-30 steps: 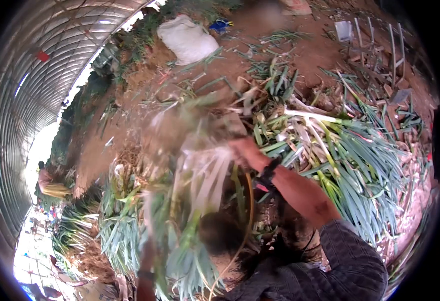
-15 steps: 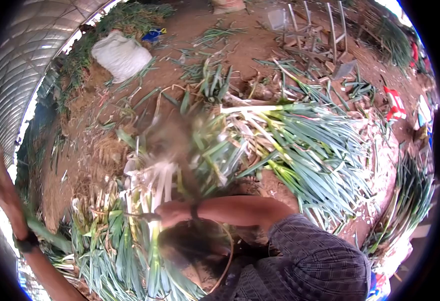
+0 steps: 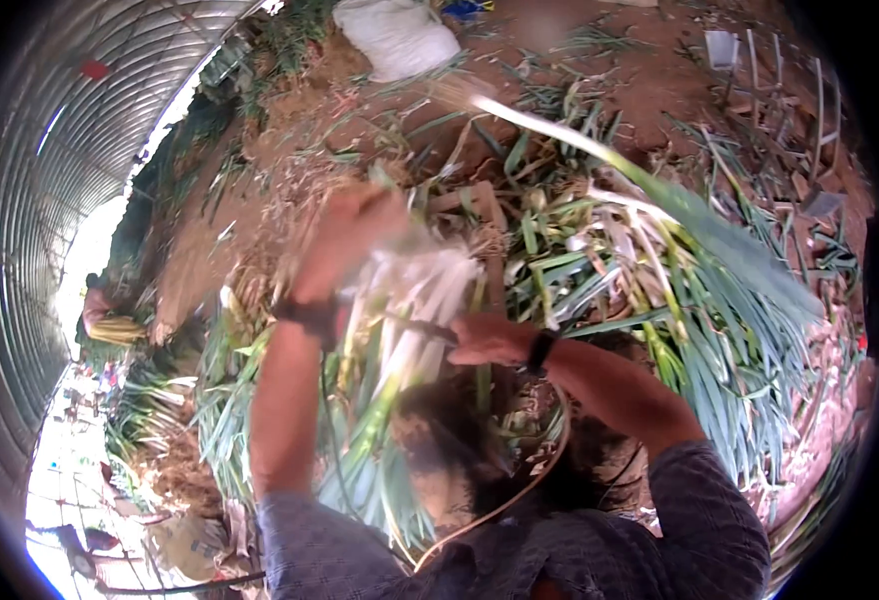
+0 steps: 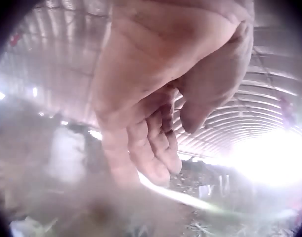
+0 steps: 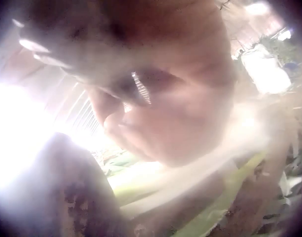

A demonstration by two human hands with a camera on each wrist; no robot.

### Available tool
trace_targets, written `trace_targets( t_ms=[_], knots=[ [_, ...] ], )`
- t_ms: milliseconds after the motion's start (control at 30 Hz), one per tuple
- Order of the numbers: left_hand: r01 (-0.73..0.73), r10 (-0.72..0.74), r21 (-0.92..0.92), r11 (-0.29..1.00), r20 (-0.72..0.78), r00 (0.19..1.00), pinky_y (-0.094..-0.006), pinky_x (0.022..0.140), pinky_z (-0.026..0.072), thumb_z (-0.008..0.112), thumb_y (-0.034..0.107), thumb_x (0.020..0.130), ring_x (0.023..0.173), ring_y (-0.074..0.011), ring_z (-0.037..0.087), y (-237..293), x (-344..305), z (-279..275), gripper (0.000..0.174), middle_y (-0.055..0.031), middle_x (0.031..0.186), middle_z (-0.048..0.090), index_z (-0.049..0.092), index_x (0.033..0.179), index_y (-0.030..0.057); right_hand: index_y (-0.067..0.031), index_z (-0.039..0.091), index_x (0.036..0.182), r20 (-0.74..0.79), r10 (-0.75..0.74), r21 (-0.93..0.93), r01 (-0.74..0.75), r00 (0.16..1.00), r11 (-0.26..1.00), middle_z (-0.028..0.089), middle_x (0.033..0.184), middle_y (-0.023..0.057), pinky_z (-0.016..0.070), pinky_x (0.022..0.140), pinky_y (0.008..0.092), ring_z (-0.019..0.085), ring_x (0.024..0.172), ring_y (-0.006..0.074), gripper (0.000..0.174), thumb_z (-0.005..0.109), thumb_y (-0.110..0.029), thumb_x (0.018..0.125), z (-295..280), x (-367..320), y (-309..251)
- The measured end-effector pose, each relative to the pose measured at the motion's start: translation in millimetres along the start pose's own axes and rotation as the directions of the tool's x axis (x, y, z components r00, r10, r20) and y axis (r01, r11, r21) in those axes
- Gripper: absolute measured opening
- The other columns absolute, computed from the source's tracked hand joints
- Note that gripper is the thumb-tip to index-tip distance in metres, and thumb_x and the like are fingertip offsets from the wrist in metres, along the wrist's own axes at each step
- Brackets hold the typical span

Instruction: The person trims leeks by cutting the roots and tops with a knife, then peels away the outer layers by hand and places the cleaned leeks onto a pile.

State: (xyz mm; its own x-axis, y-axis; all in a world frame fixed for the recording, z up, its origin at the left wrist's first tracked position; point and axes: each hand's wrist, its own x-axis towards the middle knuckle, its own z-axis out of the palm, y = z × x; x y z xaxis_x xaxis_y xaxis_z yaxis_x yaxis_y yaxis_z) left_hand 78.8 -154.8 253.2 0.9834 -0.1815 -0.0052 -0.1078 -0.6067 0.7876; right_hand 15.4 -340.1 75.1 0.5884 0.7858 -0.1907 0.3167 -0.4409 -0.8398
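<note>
My left hand (image 3: 359,215) is blurred above a bundle of white-stemmed leeks (image 3: 424,290); in the left wrist view the hand (image 4: 146,94) has loosely extended fingers and holds nothing. A single leek (image 3: 569,135) hangs in the air to the right, its roots blurred, apart from both hands; its pale stem (image 4: 178,196) shows beyond the left fingers. My right hand (image 3: 489,340) grips a thin dark tool (image 3: 414,325) that points left across the bundle. The right wrist view shows the curled right hand (image 5: 175,108) close up and blurred, over pale stems (image 5: 161,197).
A leek pile (image 3: 729,310) spreads on the right, with more leeks (image 3: 164,420) at the left. A white sack (image 3: 399,40) lies on the soil at the top. A metal frame (image 3: 819,110) stands upper right. A person (image 3: 109,315) is far left, under the curved roof.
My left hand has swung from the far left in to the bundle. One leek is now airborne at the right. The right hand keeps the tool; the head view has shifted.
</note>
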Motion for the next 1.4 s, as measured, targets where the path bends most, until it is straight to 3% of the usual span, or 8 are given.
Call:
trace_targets(
  t_ms=[67, 100, 167, 267, 433, 700, 800, 1400],
  knots=[
    [0.123, -0.123, -0.023, 0.992, -0.008, 0.992, -0.0293, 0.072, 0.0542, 0.065, 0.038, 0.093, 0.082, -0.0151, 0.068, -66.7, -43.5, -1.1, 0.038, -0.0047, 0.097, 0.072, 0.067, 0.11, 0.0039, 0.0023, 0.063, 0.094, 0.012, -0.004, -0.148, 0.006, 1.0, 0.989, 0.064, 0.074, 0.0171, 0.049, 0.057, 0.0413, 0.063, 0.066, 0.0287, 0.031, 0.064, -0.024, 0.077, -5.7, -6.1, 6.7],
    [0.084, -0.159, 0.469, 0.879, 0.123, 0.98, -0.0299, 0.068, 0.0529, 0.063, 0.03, 0.092, 0.077, -0.0158, 0.066, -142.5, -55.4, -3.8, 0.026, -0.0056, 0.089, 0.069, 0.068, 0.097, 0.0055, 0.0025, 0.064, 0.092, -0.008, -0.075, -0.179, 0.073, 0.997, 0.981, 0.065, 0.076, 0.0182, 0.0495, 0.059, 0.0416, 0.064, 0.069, 0.0303, 0.031, 0.064, -0.024, 0.076, -9.7, -12.8, 3.9],
    [-0.418, 0.088, 0.822, 0.387, 0.419, 0.904, -0.0346, 0.066, 0.052, 0.059, 0.02, 0.091, 0.066, -0.0213, 0.063, -298.8, -96.2, -12.1, 0.018, -0.0096, 0.079, 0.066, 0.066, 0.081, 0.0068, 0.003, 0.064, 0.089, -0.029, -0.123, -0.208, 0.114, 0.992, 0.971, 0.066, 0.078, 0.02, 0.0501, 0.062, 0.0418, 0.066, 0.072, 0.0324, 0.031, 0.064, -0.024, 0.076, -15.5, -18.6, -0.3],
    [-0.142, 0.235, 0.606, 0.782, -0.076, 0.969, -0.0403, 0.067, 0.0526, 0.063, 0.023, 0.089, 0.077, -0.0306, 0.066, -342.7, -179.3, 37.5, 0.018, -0.0144, 0.087, 0.068, 0.068, 0.092, 0.0051, 0.0038, 0.063, 0.082, 0.024, 0.131, -0.13, -0.127, 0.991, 0.983, 0.065, 0.076, 0.0206, 0.0492, 0.063, 0.0406, 0.065, 0.071, 0.0318, 0.03, 0.066, -0.025, 0.075, -12.2, 2.3, 12.4],
    [0.385, -0.316, 0.368, 0.846, -0.234, 0.919, -0.0436, 0.081, 0.0512, 0.066, 0.028, 0.083, 0.095, -0.034, 0.064, -264.4, -189.8, 59.8, 0.029, -0.0156, 0.102, 0.068, 0.067, 0.103, 0.007, 0.0022, 0.058, 0.08, 0.011, -0.252, -0.041, 0.252, 0.968, 0.967, 0.058, 0.065, 0.0134, 0.0462, 0.055, 0.0383, 0.061, 0.061, 0.0227, 0.029, 0.067, -0.025, 0.078, -2.2, 2.9, 22.2],
    [0.146, 0.116, 0.823, 0.549, -0.249, 0.962, -0.0515, 0.09, 0.0444, 0.063, 0.026, 0.084, 0.105, -0.0331, 0.059, -240.5, -174.4, 33.5, 0.028, -0.0119, 0.104, 0.069, 0.068, 0.107, 0.0112, 0.0009, 0.058, 0.082, 0.025, 0.029, -0.043, -0.027, 0.999, 0.999, 0.058, 0.066, 0.0106, 0.0455, 0.056, 0.0377, 0.057, 0.061, 0.0205, 0.034, 0.07, -0.03, 0.078, -11.9, -3.2, 0.9],
    [0.215, -0.162, 0.403, 0.889, -0.162, 0.973, -0.0484, 0.081, 0.0506, 0.063, 0.028, 0.087, 0.095, -0.0368, 0.065, -244.9, -157.9, 58.7, 0.026, -0.0158, 0.099, 0.069, 0.068, 0.105, 0.0096, 0.0008, 0.058, 0.087, 0.06, 0.172, -0.112, -0.164, 0.983, 0.98, 0.059, 0.066, 0.0101, 0.0465, 0.057, 0.0374, 0.06, 0.061, 0.022, 0.033, 0.07, -0.029, 0.078, -35.1, -19.5, 2.8],
    [0.228, -0.17, 0.502, 0.834, -0.159, 0.972, -0.0529, 0.096, 0.0454, 0.08, 0.043, 0.067, 0.121, -0.0408, 0.052, -229.6, -124.2, 138.2, 0.113, -0.0277, 0.136, 0.047, 0.018, 0.151, -0.0003, 0.0045, 0.059, 0.09, 0.112, 0.102, -0.128, -0.087, 0.988, 0.988, 0.056, 0.063, 0.0119, 0.0452, 0.058, 0.041, 0.057, 0.06, 0.0229, 0.039, 0.07, -0.032, 0.081, -29.7, -51.6, 11.0]
  ],
)
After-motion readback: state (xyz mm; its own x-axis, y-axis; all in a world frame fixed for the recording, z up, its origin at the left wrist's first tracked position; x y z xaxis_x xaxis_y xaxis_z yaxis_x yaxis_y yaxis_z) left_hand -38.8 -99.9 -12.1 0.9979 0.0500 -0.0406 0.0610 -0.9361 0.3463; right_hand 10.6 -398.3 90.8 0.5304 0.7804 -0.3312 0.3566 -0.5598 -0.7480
